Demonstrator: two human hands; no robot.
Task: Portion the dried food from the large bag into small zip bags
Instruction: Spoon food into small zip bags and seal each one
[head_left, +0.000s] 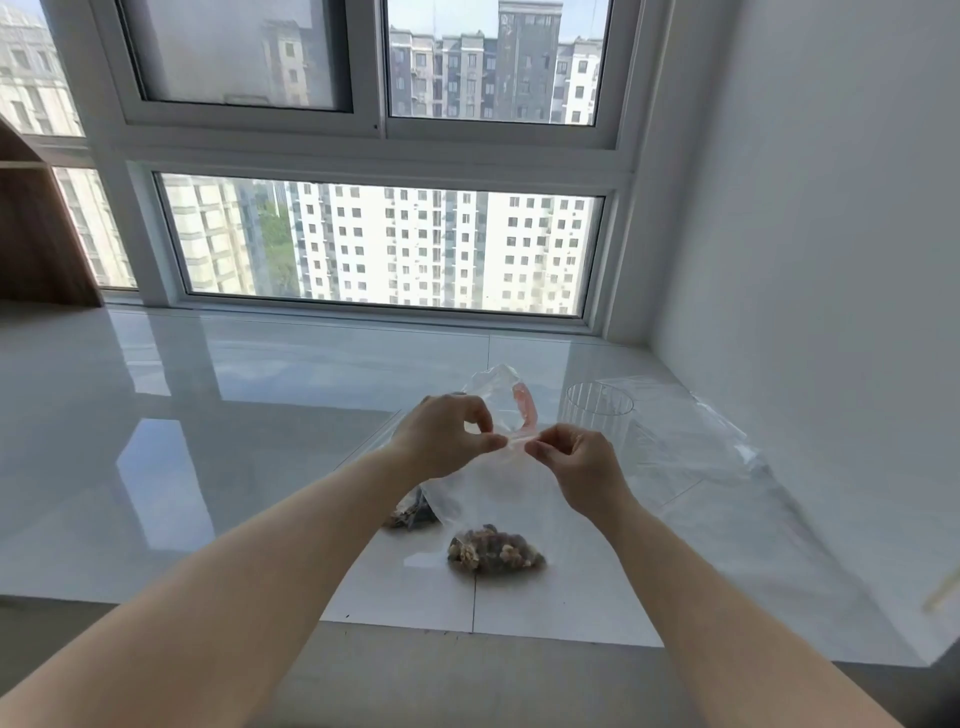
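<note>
1. Here, in the head view, two bare forearms reach forward over a glossy white tiled bench (218, 467) that runs under a large window (384, 244).
2. The left hand (447, 436) pinches the top edge of a small clear zip bag (498, 483), thumb and forefinger curled onto the strip.
3. The right hand (576, 467) pinches the same edge just beside the left, its fingers curled onto the plastic; the two sets of fingertips are near each other at the bag's mouth.
4. The zip bag hangs from both hands above the bench, and a clump of brown dried food (496, 551) sits in its bottom, low over the tiles; I cannot tell whether it touches them.
5. The bag's pinkish zip strip (527, 410) curls up behind the hands.
6. Whether the mouth is sealed cannot be told.
7. A second dark heap of food (413, 514) lies on the bench just left of the held bag, partly hidden behind its plastic; its wrapping is unclear.
8. A clear ribbed cup (597, 421) stands upright on the bench just behind the right hand.
9. A large clear plastic sheet or bag (727, 483) lies flat on the bench to the right, spreading from behind the cup toward the white wall (831, 260).
10. A wooden shelf unit (36, 234) stands at the far left beside the window.
11. Through the glass, tall apartment blocks (441, 249) show outside.
</note>
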